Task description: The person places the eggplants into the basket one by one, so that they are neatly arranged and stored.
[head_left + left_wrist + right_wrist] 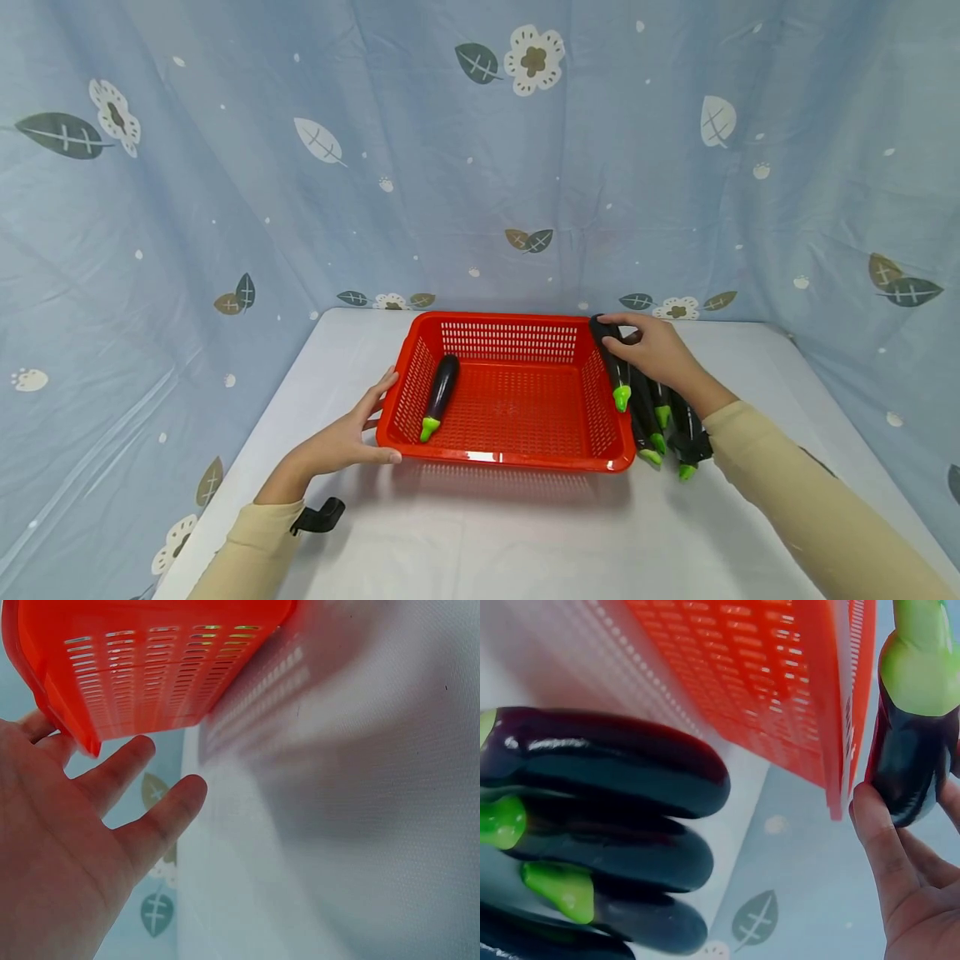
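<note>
A dark purple eggplant (611,354) with a green stem hangs over the right rim of the red basket (502,457); my right hand (660,350) pinches it near its rounded end. The right wrist view shows the thumb and fingers around that eggplant (909,761), stem end up in the picture. Inside the basket, along its left side, lies another eggplant (442,387). My left hand (341,437) rests against the basket's left end, thumb by the front corner and fingers along the side. In the left wrist view its fingers are extended beside the basket wall (150,682).
Several more eggplants (615,840) lie side by side on the white table (480,542), just right of the basket. Blue patterned cloth (465,167) hangs behind and on both sides. Black straps (318,515) sit at the wrists.
</note>
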A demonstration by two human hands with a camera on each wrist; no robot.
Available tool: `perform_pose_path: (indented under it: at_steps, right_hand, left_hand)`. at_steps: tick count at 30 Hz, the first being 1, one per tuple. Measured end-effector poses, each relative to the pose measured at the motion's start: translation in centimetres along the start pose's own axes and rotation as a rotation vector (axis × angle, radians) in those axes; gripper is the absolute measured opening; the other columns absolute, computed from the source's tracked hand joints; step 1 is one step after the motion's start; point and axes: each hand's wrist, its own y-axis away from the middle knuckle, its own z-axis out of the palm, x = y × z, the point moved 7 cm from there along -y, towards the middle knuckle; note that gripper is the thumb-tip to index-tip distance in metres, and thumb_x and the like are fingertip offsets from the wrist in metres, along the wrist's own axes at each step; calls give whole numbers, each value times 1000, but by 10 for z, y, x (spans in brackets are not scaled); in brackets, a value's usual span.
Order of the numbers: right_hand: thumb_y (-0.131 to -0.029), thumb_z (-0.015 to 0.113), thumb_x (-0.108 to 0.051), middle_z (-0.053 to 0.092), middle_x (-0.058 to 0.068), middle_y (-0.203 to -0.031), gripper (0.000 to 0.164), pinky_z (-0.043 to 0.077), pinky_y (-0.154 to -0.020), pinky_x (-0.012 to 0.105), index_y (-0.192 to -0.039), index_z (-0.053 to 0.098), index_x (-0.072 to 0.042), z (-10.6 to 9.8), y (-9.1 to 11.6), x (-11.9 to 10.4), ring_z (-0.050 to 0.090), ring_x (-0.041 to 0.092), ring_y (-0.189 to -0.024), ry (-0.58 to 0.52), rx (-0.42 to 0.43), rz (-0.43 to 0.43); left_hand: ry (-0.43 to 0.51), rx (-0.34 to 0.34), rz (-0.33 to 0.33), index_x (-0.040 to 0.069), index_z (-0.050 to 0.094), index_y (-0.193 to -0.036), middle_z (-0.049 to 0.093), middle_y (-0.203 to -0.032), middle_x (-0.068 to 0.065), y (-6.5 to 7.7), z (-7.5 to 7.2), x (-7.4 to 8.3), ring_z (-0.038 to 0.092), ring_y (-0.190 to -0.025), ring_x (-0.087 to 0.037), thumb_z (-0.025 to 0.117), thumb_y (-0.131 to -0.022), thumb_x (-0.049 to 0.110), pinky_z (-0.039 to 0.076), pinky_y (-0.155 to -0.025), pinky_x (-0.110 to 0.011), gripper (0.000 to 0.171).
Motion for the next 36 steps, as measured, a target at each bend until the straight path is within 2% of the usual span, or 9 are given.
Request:
perform_pose_path:
  at_steps: [10, 13, 17, 20, 25, 28, 32, 35, 36]
  right_hand:
    - [-88, 61, -40, 62, 9, -105, 42, 45, -48, 32, -127, 56, -26, 12, -8, -15, 59, 20, -73, -44, -36, 0]
    - [-88, 61, -40, 61, 9, -108, 41, 45, -50, 31, -127, 56, -28, 16, -11, -19, 59, 20, -77, -51, -47, 6]
    - [-88, 61, -42, 57, 9, -121, 41, 47, -55, 30, -126, 57, -29, 19, -15, -27, 60, 20, -80, -52, -54, 7]
    - [-88, 60, -42, 55, 8, -125, 41, 46, -54, 30, -127, 57, -29, 21, -17, -32, 57, 20, -74, -43, -53, -8]
    - [-88, 61, -40, 56, 6, -122, 40, 42, -49, 32, -126, 57, -29, 24, -20, -39, 52, 20, -62, -29, -51, -30]
    - [-88, 61, -40, 58, 6, -116, 40, 41, -46, 32, -126, 57, -31, 26, -22, -43, 49, 21, -56, -26, -57, -23]
    - [-88, 60, -41, 57, 8, -120, 40, 41, -48, 33, -126, 56, -31, 29, -25, -48, 47, 22, -54, -30, -61, -10]
    - [-88, 61, -40, 52, 7, -129, 39, 43, -55, 33, -126, 57, -30, 33, -28, -51, 51, 21, -64, -34, -65, -11]
    - [-88, 61, -39, 53, 7, -127, 39, 43, -56, 33, -126, 57, -30, 35, -29, -51, 52, 23, -65, -33, -72, -13]
  left_hand:
    - [0, -4, 3, 27, -1, -150, -7, -155, 11, -1, 0, -3, 20, -138, -26, 80, -72, 30, 30, -102, -54, 112]
    - [-2, -5, 2, 27, -1, -150, -7, -155, 10, -1, 0, -3, 20, -138, -25, 80, -72, 30, 31, -102, -53, 112]
    - [-6, -6, 6, 26, -1, -150, -7, -155, 9, -1, 0, -2, 21, -138, -25, 80, -72, 31, 31, -102, -53, 113]
    - [-9, -5, 10, 27, -1, -150, -7, -155, 9, -1, 0, -2, 21, -138, -25, 80, -72, 31, 31, -102, -53, 113]
    - [-11, -5, 11, 27, 0, -150, -7, -155, 11, -1, 0, -1, 20, -138, -24, 80, -72, 30, 32, -102, -53, 112]
    - [-12, -2, 9, 28, 0, -150, -7, -155, 11, -2, 0, -2, 21, -138, -25, 81, -71, 31, 31, -102, -53, 113]
    - [-5, 1, 2, 29, 1, -150, -6, -154, 12, -2, 0, -2, 21, -138, -25, 81, -71, 31, 31, -101, -54, 112]
    - [0, 2, -1, 29, 1, -150, -6, -154, 12, -2, 0, -3, 21, -138, -26, 81, -71, 31, 32, -101, -54, 112]
    - [1, 2, -2, 29, 1, -150, -6, -154, 12, -2, 0, -3, 21, -138, -25, 81, -71, 31, 32, -101, -54, 112]
